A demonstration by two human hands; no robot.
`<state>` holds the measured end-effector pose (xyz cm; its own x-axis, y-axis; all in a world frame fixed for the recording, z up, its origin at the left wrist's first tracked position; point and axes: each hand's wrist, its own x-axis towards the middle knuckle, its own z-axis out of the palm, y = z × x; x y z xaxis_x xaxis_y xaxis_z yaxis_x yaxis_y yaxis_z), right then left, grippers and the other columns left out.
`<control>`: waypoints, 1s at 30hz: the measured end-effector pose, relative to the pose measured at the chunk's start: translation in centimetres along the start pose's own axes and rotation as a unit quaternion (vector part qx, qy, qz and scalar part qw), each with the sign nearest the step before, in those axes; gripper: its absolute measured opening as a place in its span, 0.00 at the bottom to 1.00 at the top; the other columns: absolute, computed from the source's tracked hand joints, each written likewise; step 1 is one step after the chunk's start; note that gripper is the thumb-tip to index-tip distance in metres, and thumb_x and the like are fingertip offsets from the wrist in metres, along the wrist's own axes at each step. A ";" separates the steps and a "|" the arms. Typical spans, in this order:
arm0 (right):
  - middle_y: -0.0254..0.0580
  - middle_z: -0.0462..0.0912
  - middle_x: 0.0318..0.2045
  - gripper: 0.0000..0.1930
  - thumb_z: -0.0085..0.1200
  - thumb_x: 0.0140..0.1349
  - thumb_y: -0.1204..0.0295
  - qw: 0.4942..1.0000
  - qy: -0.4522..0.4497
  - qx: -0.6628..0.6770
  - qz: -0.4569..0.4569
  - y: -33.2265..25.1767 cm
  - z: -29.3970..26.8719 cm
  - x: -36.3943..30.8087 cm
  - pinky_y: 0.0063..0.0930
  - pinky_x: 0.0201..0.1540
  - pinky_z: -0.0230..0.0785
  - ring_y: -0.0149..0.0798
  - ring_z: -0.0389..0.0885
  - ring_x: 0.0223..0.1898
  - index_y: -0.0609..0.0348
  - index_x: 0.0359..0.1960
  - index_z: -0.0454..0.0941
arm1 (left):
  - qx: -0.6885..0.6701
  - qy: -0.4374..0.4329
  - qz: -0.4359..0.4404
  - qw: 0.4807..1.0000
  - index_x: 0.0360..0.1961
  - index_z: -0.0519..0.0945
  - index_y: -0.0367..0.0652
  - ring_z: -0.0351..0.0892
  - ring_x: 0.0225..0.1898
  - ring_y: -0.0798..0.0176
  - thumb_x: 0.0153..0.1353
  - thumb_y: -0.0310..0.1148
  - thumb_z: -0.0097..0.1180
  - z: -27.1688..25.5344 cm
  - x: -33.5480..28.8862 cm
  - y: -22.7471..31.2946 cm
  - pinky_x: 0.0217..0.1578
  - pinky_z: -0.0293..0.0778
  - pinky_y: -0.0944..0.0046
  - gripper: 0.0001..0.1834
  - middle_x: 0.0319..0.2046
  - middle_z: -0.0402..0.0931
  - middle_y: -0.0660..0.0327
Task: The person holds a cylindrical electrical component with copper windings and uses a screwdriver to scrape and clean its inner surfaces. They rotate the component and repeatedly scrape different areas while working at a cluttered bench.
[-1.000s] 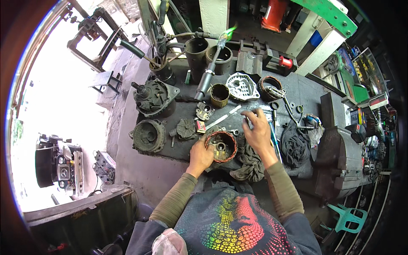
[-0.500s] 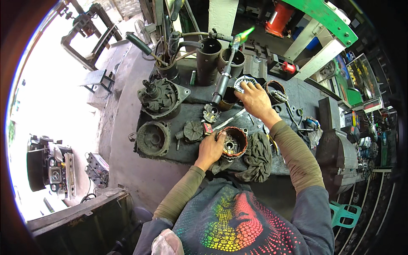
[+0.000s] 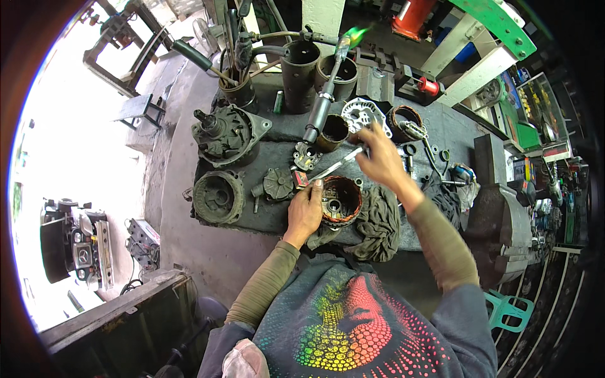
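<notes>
A round alternator housing with copper windings round its rim (image 3: 360,203) sits at the bench's near edge. My left hand (image 3: 305,213) is closed on its left side, thumb over the rim. My right hand (image 3: 382,159) is above the bench beyond the housing, its fingers smeared by motion. Close to those fingers lie a pale metal rod (image 3: 337,162) and a silver slotted end cover (image 3: 359,113); whether they touch the rod I cannot tell. A small red box (image 3: 300,180) and a round dark metal part (image 3: 277,183) lie left of the housing.
A gas torch (image 3: 320,110) points away with a green flame at its tip. Tall metal cylinders (image 3: 300,72) and a tool can (image 3: 239,96) stand behind. A larger alternator (image 3: 227,137) and a round casing (image 3: 218,197) are left; a dark rag (image 3: 380,223) lies right.
My right hand has come off the silver end cover and moved back toward me. My left hand stays on the housing. The whole view has shifted slightly.
</notes>
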<state>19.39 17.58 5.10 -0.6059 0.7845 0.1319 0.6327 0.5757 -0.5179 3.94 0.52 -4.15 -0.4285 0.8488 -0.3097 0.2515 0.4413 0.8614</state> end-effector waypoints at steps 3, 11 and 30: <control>0.51 0.79 0.49 0.22 0.60 0.56 0.78 0.983 -0.117 0.141 -0.033 -1.9 -0.1 -6.4 0.47 0.54 0.78 0.56 0.83 0.51 0.55 0.55 0.86 | -0.018 0.015 0.013 1.000 0.60 0.84 0.32 0.82 0.58 0.30 0.83 0.64 0.38 0.2 -0.2 -0.3 0.60 0.75 0.42 0.41 0.53 0.85 0.34; 0.70 0.88 0.45 0.13 0.58 0.58 0.76 0.924 -0.362 -0.109 -0.056 -4.1 4.5 -6.7 0.54 0.50 0.83 0.64 0.91 0.48 0.73 0.40 0.89 | -0.003 -0.030 0.017 0.999 0.65 0.81 0.31 0.79 0.65 0.32 0.83 0.64 0.38 0.0 -0.2 -1.2 0.67 0.72 0.44 0.42 0.61 0.82 0.34; 0.65 0.90 0.35 0.08 0.62 0.51 0.77 0.912 -0.375 -0.146 -0.080 -3.5 6.2 -5.9 0.53 0.45 0.83 0.64 0.91 0.40 0.68 0.30 0.90 | -0.009 -0.037 0.037 0.999 0.67 0.80 0.31 0.79 0.64 0.32 0.84 0.60 0.41 0.2 -0.5 -1.7 0.66 0.72 0.44 0.39 0.60 0.82 0.34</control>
<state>17.79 9.50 0.88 -0.7920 0.3689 -0.4864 0.5415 0.7925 -0.2807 3.91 -0.58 -5.52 -0.3434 0.8982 -0.2744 0.2638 0.3726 0.8897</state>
